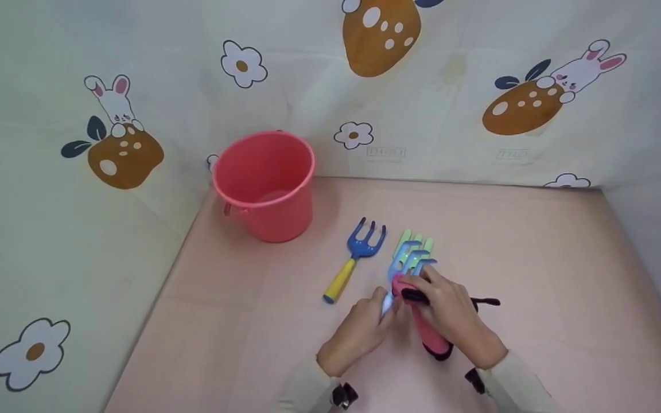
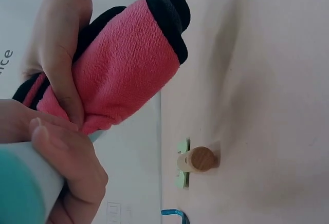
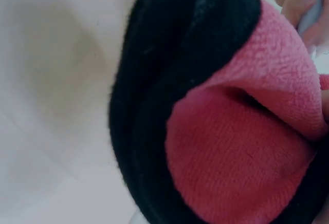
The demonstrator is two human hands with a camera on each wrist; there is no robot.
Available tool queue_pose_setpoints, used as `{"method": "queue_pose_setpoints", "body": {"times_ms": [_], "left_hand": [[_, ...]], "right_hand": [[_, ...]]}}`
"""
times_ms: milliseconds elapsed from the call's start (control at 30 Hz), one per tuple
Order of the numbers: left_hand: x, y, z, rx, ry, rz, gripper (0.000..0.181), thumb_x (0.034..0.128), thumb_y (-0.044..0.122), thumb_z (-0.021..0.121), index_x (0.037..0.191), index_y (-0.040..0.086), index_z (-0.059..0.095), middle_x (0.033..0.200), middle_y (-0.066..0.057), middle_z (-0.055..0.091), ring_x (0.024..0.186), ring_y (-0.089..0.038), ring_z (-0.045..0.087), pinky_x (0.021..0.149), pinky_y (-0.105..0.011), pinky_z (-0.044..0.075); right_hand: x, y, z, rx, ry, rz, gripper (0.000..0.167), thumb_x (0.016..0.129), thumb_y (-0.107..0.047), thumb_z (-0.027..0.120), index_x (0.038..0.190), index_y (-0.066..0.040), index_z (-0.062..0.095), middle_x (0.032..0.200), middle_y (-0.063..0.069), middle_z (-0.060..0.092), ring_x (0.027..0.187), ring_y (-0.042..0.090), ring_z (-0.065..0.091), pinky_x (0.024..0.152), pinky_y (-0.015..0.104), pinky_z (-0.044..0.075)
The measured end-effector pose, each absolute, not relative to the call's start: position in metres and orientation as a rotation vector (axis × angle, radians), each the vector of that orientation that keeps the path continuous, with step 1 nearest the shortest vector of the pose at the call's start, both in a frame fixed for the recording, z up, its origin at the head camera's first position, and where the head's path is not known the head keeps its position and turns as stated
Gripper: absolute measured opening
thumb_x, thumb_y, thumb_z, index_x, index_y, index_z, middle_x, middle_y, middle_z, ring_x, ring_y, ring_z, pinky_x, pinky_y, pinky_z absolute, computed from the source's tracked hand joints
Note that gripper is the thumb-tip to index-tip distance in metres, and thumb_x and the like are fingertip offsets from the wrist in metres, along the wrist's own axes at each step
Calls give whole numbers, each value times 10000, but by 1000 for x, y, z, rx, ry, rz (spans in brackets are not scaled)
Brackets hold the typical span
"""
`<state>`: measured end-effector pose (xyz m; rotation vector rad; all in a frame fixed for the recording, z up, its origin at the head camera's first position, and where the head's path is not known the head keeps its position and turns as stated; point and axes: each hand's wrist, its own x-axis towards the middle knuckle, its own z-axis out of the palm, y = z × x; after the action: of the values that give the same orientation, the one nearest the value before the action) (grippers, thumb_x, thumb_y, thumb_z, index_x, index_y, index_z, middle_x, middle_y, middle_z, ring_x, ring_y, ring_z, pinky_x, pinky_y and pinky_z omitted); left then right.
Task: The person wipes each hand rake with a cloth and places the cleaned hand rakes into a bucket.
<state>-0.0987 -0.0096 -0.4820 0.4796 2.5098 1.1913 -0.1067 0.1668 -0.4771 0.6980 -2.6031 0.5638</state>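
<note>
In the head view my left hand point(image 1: 362, 324) grips the pale handle point(image 1: 387, 303) of a light blue rake point(image 1: 402, 264), its bent tines pointing up and to the right. My right hand point(image 1: 451, 304) pinches a pink cloth with black trim point(image 1: 431, 332) around the rake just above my left fingers. The folded cloth point(image 2: 128, 62) hangs from the right fingers in the left wrist view, where the left hand point(image 2: 77, 167) is curled round a white and teal handle point(image 2: 23, 178). Pink cloth point(image 3: 236, 157) fills much of the right wrist view.
A red bucket point(image 1: 282, 215) stands at the back left by the printed backdrop. A blue fork with a yellow handle point(image 1: 341, 281) lies left of the hands. Behind the rake lies a green fork point(image 1: 429, 248), whose wooden handle end point(image 2: 203, 159) shows in the left wrist view.
</note>
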Motion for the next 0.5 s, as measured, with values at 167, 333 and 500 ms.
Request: {"method": "queue_pose_setpoints", "body": {"times_ms": [167,333,500], "left_hand": [[-98,-10,-480,511,2496,1206,309,996,336,415,1139,64,442,768,-14,520,599,-50,512,530,-155,437],[-99,-10,-478,484,2461,1205,316,991,324,432,1180,72,436,835,-28,542,614,-59,517,531,-172,439],[-98,-10,-477,472,2450,1194,320,989,309,441,1203,71,432,866,-38,551,580,-53,509,483,-169,420]], "right_hand": [[-109,167,-478,665,-2533,587,353,682,-17,794,1002,-119,687,789,21,495,592,89,484,526,210,466],[-110,168,-476,602,-2555,574,361,694,-37,792,1033,-111,691,817,37,520,584,100,495,547,230,500],[-116,171,-475,543,-2543,548,372,686,-15,790,1029,-106,679,826,62,537,571,132,531,549,281,521]]}}
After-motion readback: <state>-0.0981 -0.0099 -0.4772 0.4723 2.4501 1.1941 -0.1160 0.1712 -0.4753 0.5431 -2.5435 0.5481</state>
